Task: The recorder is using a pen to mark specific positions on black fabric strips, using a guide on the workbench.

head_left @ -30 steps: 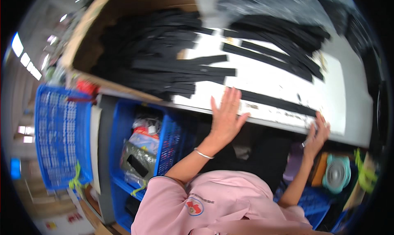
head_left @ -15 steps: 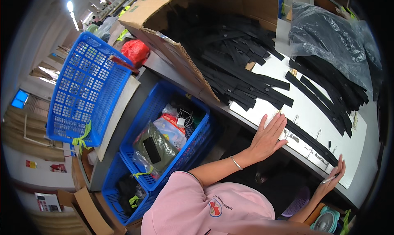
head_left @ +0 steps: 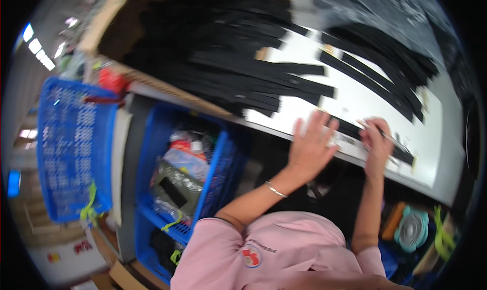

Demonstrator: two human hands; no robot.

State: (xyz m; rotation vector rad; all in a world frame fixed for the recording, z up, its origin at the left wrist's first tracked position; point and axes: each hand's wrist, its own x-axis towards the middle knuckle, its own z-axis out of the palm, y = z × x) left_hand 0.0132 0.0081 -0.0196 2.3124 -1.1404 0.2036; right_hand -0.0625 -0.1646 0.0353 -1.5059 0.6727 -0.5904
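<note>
A black fabric strip [head_left: 404,154] lies along the near edge of a white board [head_left: 428,153] that has marks drawn on it. My left hand [head_left: 312,147] rests flat with fingers stretched at the strip's left end. Over the middle of the strip, my right hand [head_left: 378,140] is closed around a slim pale pen [head_left: 363,123]. Motion blur hides whether the pen's tip touches the fabric. Beyond my left hand, a heap of black strips [head_left: 299,84] spills onto the board. More black strips [head_left: 390,51] lie fanned out at the far right.
A cardboard box [head_left: 167,84] holding the heap stands at the far left of the table. Clear plastic sheeting [head_left: 385,11] lies at the back. Blue baskets [head_left: 215,163] stand at the left below table height, and a teal fan [head_left: 411,230] sits at the lower right.
My right hand has moved left from the strip's right end to its middle, with the pen now raised in its fingers. My left hand stays at the left end. The view has shifted.
</note>
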